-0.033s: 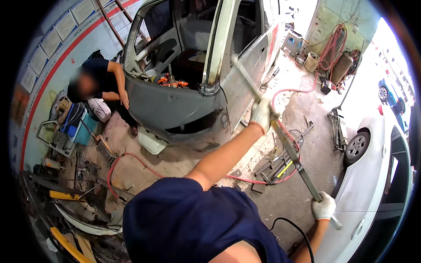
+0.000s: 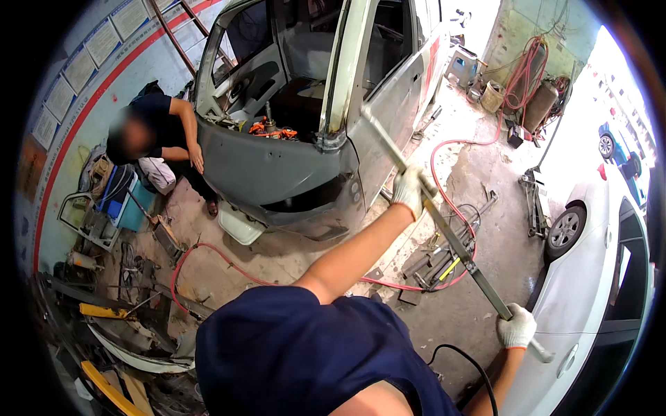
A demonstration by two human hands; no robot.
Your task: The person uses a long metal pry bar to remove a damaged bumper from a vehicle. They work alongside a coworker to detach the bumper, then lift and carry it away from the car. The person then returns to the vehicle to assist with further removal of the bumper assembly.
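Observation:
A long, narrow metal bar (image 2: 454, 243) slants in front of me, from beside the grey van's (image 2: 277, 173) rear corner down toward the white car (image 2: 590, 298). My left hand (image 2: 411, 191), in a white knitted glove, is closed around its upper half. Near the lower end my right hand (image 2: 516, 326), gloved alike, grips it too. The bar's lower tip sticks out past that hand, overlapping the car's side in view. Its upper end lies in front of the van's side; whether it touches cannot be made out.
A co-worker (image 2: 156, 135) leans at the van's left rear, one hand on the panel. A red hose (image 2: 444, 144) winds over the floor around several bars and hand tools (image 2: 440, 267). A floor jack (image 2: 534, 201) stands by the white car. Scrap parts (image 2: 132, 312) crowd the left.
The bar has shifted slightly, its upper end moving left and its lower end right. My left hand is a little lower; my right hand is slightly further right.

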